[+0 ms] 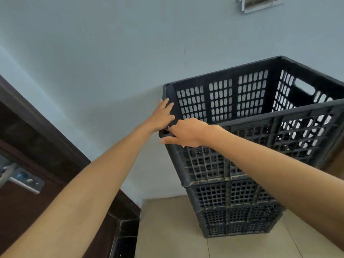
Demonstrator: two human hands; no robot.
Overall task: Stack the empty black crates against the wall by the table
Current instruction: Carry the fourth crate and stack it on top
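Left hand [161,116] presses flat on the stiff, likely light top black crate [260,101], right hand [187,132] grip closed on its near-left rim corner.

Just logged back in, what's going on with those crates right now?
A person has both hands at the near-left corner of the top crate, which sits on a stack of black crates against the wall. The left hand presses flat on its side; the right hand grips the near rim. The crate looks empty.
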